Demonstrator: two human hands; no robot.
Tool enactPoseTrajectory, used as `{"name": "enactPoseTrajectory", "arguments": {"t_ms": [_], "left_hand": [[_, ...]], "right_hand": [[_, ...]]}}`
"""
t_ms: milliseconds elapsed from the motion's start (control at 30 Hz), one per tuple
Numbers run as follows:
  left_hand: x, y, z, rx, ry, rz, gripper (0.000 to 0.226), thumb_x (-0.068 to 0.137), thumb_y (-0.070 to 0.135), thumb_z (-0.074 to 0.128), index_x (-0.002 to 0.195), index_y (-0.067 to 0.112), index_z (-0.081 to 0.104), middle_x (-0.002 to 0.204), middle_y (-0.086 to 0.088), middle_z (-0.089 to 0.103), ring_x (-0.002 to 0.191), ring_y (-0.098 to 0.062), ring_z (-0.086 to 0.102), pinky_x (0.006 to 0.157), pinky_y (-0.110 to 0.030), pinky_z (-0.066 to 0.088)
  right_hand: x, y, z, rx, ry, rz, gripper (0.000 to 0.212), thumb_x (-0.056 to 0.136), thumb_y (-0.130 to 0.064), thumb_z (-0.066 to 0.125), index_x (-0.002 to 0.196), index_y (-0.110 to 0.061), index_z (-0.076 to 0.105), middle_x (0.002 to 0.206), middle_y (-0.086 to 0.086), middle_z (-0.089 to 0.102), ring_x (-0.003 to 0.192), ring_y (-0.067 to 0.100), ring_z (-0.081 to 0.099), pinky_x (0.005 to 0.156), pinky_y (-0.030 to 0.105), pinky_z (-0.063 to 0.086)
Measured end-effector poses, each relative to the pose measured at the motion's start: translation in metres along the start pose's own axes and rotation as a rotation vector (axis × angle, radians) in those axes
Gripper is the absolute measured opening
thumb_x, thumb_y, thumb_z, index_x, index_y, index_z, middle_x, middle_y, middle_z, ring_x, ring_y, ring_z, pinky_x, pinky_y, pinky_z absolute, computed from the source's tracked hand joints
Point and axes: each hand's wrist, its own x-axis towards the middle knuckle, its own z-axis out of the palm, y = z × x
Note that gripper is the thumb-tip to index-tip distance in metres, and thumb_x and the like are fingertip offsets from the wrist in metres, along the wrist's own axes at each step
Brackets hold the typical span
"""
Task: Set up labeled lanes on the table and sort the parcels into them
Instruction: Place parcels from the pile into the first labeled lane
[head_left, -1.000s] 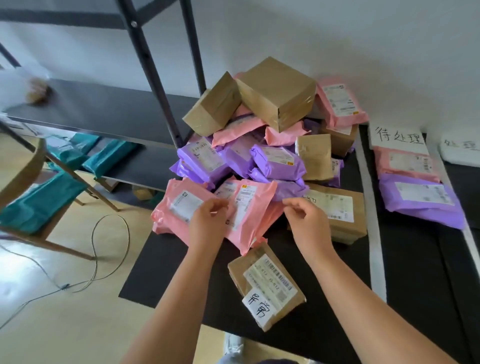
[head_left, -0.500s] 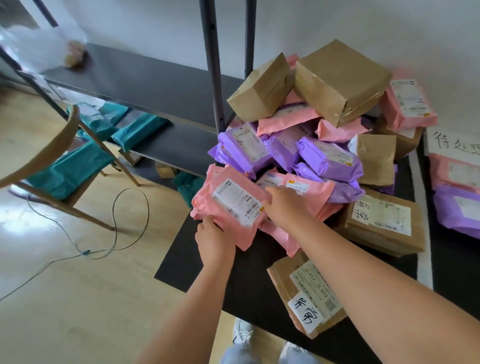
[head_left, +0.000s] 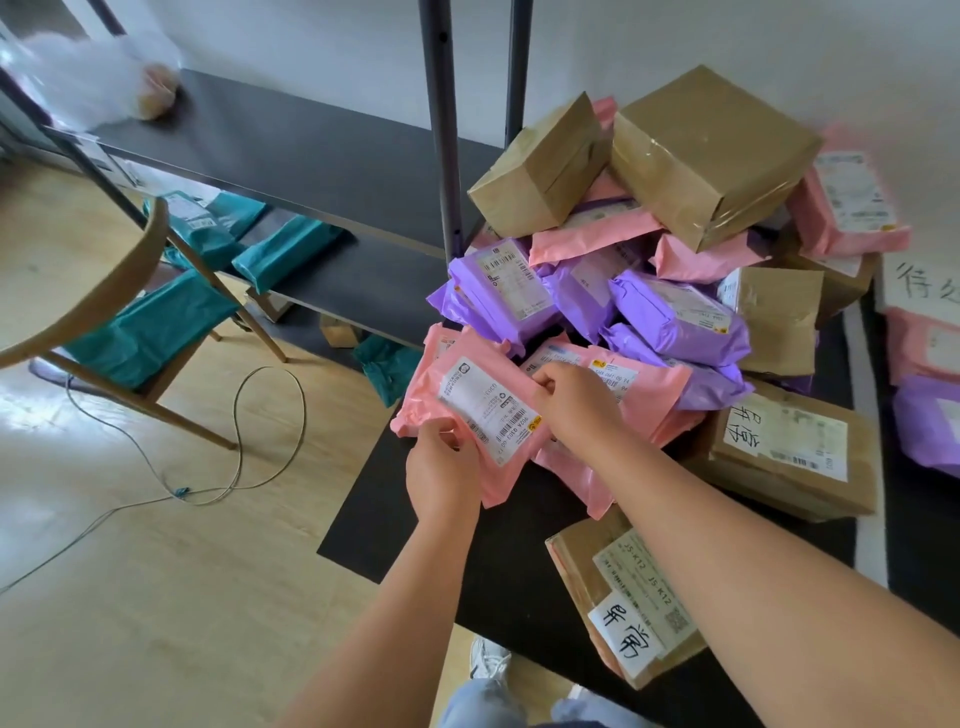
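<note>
- Step, as I judged it: take one pink parcel off the front of the pile, near the table's left corner, then read its label & choose a lane.
- The left hand pinched its near edge, thumb on top. The right hand had its fingers curled on the right edge.
- To do it well I should lift straight up w/ both hands, slowly. Purple parcels leaned just behind and boxes sat on top, so the pile could slide.
- Lane at right, past the white strip: a paper sign, then a 2nd pink parcel and a purple one.
- Shelf at left held teal bags. A clear bag lay on top; contents I could not tell.
</note>
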Motion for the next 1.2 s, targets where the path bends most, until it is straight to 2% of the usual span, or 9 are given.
{"name": "enactPoseTrajectory", "arguments": {"t_ms": [167, 267, 333, 500, 700, 900, 1033, 1133, 1200], "left_hand": [[-0.018, 0.011, -0.016, -0.064, 0.048, 0.127, 0.024, 0.099, 0.025, 0.056, 0.122, 0.021, 0.059, 0.109, 0.006, 0.062, 0.08, -0.007, 0.055, 0.055, -0.019, 0.039], [-0.029, 0.021, -0.027, -0.004, 0.17, 0.291, 0.028, 0.095, 0.022, 0.062, 0.123, 0.023, 0.06, 0.126, 0.001, 0.057, 0.104, -0.015, 0.057, 0.082, -0.033, 0.053], [-0.035, 0.034, -0.034, 0.009, 0.227, 0.504, 0.031, 0.093, 0.018, 0.064, 0.123, 0.023, 0.062, 0.128, 0.002, 0.055, 0.117, -0.018, 0.051, 0.097, -0.04, 0.047], [-0.048, 0.084, -0.047, 0.118, 0.323, 1.112, 0.033, 0.079, 0.006, 0.077, 0.11, 0.016, 0.074, 0.114, -0.005, 0.068, 0.106, -0.03, 0.057, 0.088, -0.043, 0.047], [-0.059, 0.11, -0.036, 0.055, 0.337, 1.419, 0.008, 0.075, 0.006, 0.074, 0.077, 0.013, 0.078, 0.079, -0.001, 0.069, 0.075, -0.031, 0.058, 0.067, -0.043, 0.05], [-0.081, 0.117, -0.031, -0.022, 0.131, 1.197, 0.007, 0.084, 0.014, 0.075, 0.078, 0.012, 0.078, 0.073, 0.003, 0.063, 0.073, -0.022, 0.057, 0.059, -0.034, 0.047], [-0.096, 0.128, -0.043, -0.149, -0.065, 0.916, 0.011, 0.091, 0.02, 0.066, 0.087, 0.02, 0.077, 0.083, 0.008, 0.067, 0.079, -0.013, 0.061, 0.072, -0.03, 0.052], [-0.11, 0.138, -0.051, -0.244, -0.152, 0.759, 0.021, 0.094, 0.019, 0.062, 0.079, 0.031, 0.071, 0.071, 0.017, 0.061, 0.065, 0.0, 0.058, 0.057, -0.01, 0.044], [-0.115, 0.143, -0.052, -0.276, -0.181, 0.692, 0.015, 0.095, 0.023, 0.062, 0.088, 0.029, 0.073, 0.073, 0.02, 0.06, 0.063, 0.003, 0.056, 0.05, -0.008, 0.041]], "right_hand": [[-0.015, 0.001, -0.022, 0.174, 0.141, -0.023, 0.015, 0.094, -0.019, 0.055, 0.083, -0.025, 0.065, 0.083, -0.006, 0.068, 0.082, 0.02, 0.066, 0.078, 0.036, 0.051], [-0.027, 0.002, -0.045, 0.124, 0.282, -0.084, 0.017, 0.092, -0.017, 0.055, 0.084, -0.023, 0.069, 0.077, -0.003, 0.072, 0.076, 0.022, 0.067, 0.072, 0.039, 0.053], [-0.036, 0.003, -0.062, 0.069, 0.408, -0.188, 0.016, 0.087, -0.012, 0.06, 0.079, -0.019, 0.072, 0.073, -0.003, 0.072, 0.07, 0.024, 0.064, 0.071, 0.042, 0.053], [-0.061, 0.003, -0.101, -0.064, 0.563, -0.389, 0.013, 0.078, -0.004, 0.07, 0.077, -0.016, 0.076, 0.067, 0.0, 0.068, 0.064, 0.024, 0.06, 0.067, 0.041, 0.05], [-0.089, 0.004, -0.126, -0.168, 0.635, -0.43, 0.016, 0.083, -0.015, 0.06, 0.082, -0.018, 0.076, 0.077, 0.0, 0.068, 0.08, 0.027, 0.058, 0.077, 0.034, 0.04], [-0.117, 0.008, -0.135, -0.186, 0.884, -0.357, 0.037, 0.087, -0.01, 0.069, 0.123, -0.015, 0.068, 0.129, 0.005, 0.059, 0.121, 0.027, 0.055, 0.101, 0.042, 0.045], [-0.151, 0.014, -0.134, 0.09, 1.047, -0.197, 0.034, 0.094, -0.018, 0.06, 0.128, -0.014, 0.062, 0.125, 0.002, 0.061, 0.119, 0.017, 0.055, 0.099, 0.029, 0.046], [-0.171, 0.025, -0.131, 0.361, 1.062, -0.008, 0.029, 0.096, -0.023, 0.062, 0.125, -0.019, 0.063, 0.118, -0.007, 0.063, 0.109, 0.003, 0.056, 0.087, 0.008, 0.04], [-0.177, 0.034, -0.129, 0.487, 0.982, 0.096, 0.029, 0.097, -0.034, 0.06, 0.124, -0.024, 0.063, 0.114, -0.015, 0.062, 0.105, -0.001, 0.057, 0.085, 0.012, 0.044]]}}
